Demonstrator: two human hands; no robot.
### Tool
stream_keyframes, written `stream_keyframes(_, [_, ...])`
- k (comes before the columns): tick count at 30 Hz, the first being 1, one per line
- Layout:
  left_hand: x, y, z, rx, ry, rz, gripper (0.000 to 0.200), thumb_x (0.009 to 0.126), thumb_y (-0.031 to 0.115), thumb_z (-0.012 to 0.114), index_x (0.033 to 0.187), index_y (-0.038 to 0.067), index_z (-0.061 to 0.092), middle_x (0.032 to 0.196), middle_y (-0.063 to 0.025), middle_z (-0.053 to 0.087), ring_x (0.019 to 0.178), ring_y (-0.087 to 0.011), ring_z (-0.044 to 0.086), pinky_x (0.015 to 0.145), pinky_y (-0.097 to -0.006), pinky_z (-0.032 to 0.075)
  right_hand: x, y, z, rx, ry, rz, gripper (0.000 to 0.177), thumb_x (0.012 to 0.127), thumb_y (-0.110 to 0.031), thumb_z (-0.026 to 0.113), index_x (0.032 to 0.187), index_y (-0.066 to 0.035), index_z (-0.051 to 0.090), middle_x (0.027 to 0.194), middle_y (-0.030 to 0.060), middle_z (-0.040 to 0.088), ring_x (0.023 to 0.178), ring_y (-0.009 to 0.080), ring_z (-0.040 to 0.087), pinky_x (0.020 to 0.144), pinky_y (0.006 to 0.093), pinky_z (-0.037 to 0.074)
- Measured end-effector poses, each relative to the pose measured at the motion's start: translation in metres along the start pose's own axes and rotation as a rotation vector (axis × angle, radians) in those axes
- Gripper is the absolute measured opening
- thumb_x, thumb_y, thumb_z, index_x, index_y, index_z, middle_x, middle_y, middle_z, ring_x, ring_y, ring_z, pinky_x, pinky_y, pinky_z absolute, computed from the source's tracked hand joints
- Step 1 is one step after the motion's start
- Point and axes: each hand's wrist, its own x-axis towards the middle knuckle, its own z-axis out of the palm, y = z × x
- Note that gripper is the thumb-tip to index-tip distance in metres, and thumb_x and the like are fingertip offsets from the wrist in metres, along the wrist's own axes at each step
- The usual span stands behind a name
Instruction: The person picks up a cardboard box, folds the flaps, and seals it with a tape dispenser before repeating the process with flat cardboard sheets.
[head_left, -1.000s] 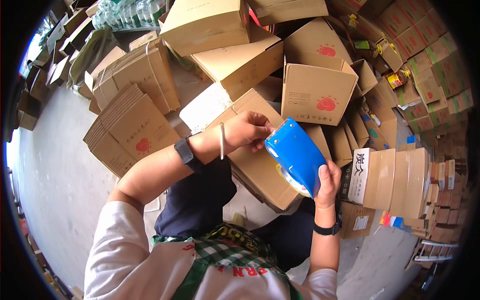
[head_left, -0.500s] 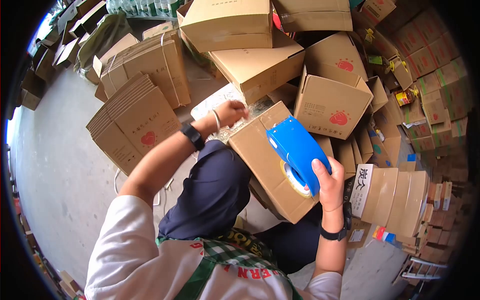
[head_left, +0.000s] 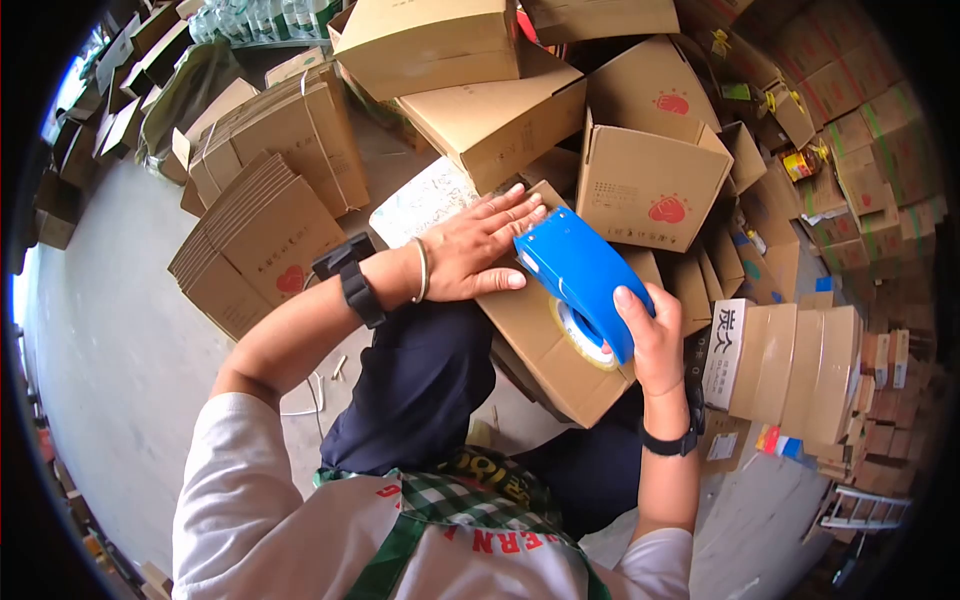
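Observation:
A closed cardboard box [head_left: 545, 365] lies tilted in front of my knees. My left hand [head_left: 478, 245] rests flat on the box's upper left end, its fingers spread and holding nothing. In my right hand [head_left: 655, 340] is a blue tape dispenser [head_left: 585, 270], gripped at its near end. A roll of tape [head_left: 580, 335] shows at the dispenser's underside, close to the box's top. The dispenser's far end is beside my left fingertips, over the box.
Flattened cartons [head_left: 265, 240] stand in bundles at the left. An open box [head_left: 650, 190] and other boxes [head_left: 490, 110] lie beyond my hands. Taped cartons [head_left: 790, 370] are at the right, near a small metal ladder [head_left: 865, 508]. Water bottles [head_left: 265, 18] stand at the back.
My left hand has come down onto the box and its fingers have spread. My right hand still holds the dispenser, with little change in its place. The view has shifted slightly.

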Motion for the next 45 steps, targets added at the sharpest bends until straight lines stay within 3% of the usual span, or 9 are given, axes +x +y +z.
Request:
stream_keyframes(13, [0.006,0.003,-0.003,0.270,-0.106,0.002,0.072,0.092,0.053,0.033,0.142,0.003,0.023,0.148,-0.0163,0.019,0.138,-0.0325,0.013,0.111,-0.0417,0.014,-0.171,0.055,-0.145,-0.339,0.106,0.274,0.025,0.081,-0.020,0.065,0.072,0.001,0.058,0.064,-0.0001,0.054,0.061,0.0051,0.048,0.054,0.0243,0.040])
stream_keyframes(21, [0.009,0.013,-0.002,0.501,-0.195,-0.055,0.077,0.089,0.053,0.042,0.141,0.002,0.021,0.148,-0.0207,0.015,0.137,-0.0354,0.015,0.111,-0.0414,0.018,-0.088,0.066,-0.119,-0.257,-0.113,0.412,0.038,0.080,-0.031,0.066,0.064,0.003,0.057,0.057,0.0028,0.056,0.056,0.0094,0.055,0.049,0.0275,0.043])
stream_keyframes(29, [-0.002,-0.009,0.005,-0.136,0.042,-0.223,0.082,0.079,0.034,0.069,0.138,-0.003,0.026,0.144,-0.0219,0.027,0.132,-0.0264,0.031,0.107,-0.0350,0.026,-0.080,0.133,-0.069,-0.660,-0.071,0.231,0.044,0.076,-0.043,0.063,0.085,-0.001,0.067,0.083,0.0255,0.061,0.084,0.0373,0.061,0.071,0.0409,0.049])
stream_keyframes(31, [0.000,-0.013,-0.002,-1.095,-0.282,-0.750,0.078,0.081,0.031,0.067,0.140,0.000,0.025,0.139,-0.0142,0.037,0.128,-0.0206,0.036,0.105,-0.0333,0.029,-0.093,0.126,-0.059,-0.698,-0.044,0.318,0.042,0.076,-0.041,0.063,0.080,0.000,0.067,0.076,0.0253,0.060,0.077,0.0388,0.061,0.068,0.0427,0.049])
stream_keyframes(36, [0.065,0.041,-0.032,-0.833,-0.429,-0.398,0.077,0.085,0.045,0.059,0.139,0.001,0.028,0.138,-0.0117,0.037,0.128,-0.0207,0.032,0.106,-0.0345,0.025,-0.120,0.158,-0.067,-0.586,0.220,0.094,0.031,0.077,-0.029,0.063,0.079,0.001,0.066,0.072,0.0246,0.059,0.072,0.0412,0.059,0.064,0.0432,0.048])
stream_keyframes(38, [0.107,0.052,-0.062,-0.719,-0.225,-0.282,0.079,0.087,0.056,0.047,0.140,0.001,0.026,0.142,-0.0124,0.031,0.132,-0.0214,0.025,0.108,-0.0359,0.020,-0.118,0.134,-0.083,-0.410,0.365,-0.083,0.026,0.079,-0.019,0.061,0.093,0.002,0.064,0.082,0.0266,0.060,0.078,0.0379,0.062,0.068,0.0384,0.049])
stream_keyframes(40, [0.145,0.060,-0.098,-1.002,0.175,0.099,0.062,0.096,0.047,0.031,0.141,0.006,0.027,0.148,-0.0089,0.023,0.136,-0.0219,0.022,0.110,-0.0390,0.015,-0.103,0.085,-0.096,-0.114,0.574,-0.061,0.029,0.089,-0.024,0.055,0.100,0.002,0.059,0.080,0.0061,0.063,0.073,0.0153,0.061,0.066,0.0269,0.048])
stream_keyframes(43, [0.143,0.066,-0.128,-0.760,0.663,0.096,0.062,0.095,0.045,0.037,0.139,0.003,0.029,0.147,-0.0125,0.026,0.137,-0.0224,0.021,0.110,-0.0401,0.015,-0.074,-0.004,-0.091,0.328,0.741,-0.172,0.030,0.092,-0.031,0.054,0.080,-0.004,0.054,0.067,-0.0017,0.048,0.063,0.0057,0.040,0.057,0.0236,0.036])
stream_keyframes(45, [0.102,0.008,-0.117,-0.423,0.574,-0.129,0.069,0.090,0.043,0.049,0.140,0.002,0.025,0.143,-0.0170,0.031,0.134,-0.0272,0.027,0.109,-0.0384,0.020,-0.049,0.002,-0.104,0.050,0.637,-0.247,0.033,0.091,-0.031,0.055,0.075,-0.003,0.052,0.066,-0.0024,0.046,0.061,0.0065,0.037,0.055,0.0246,0.033])
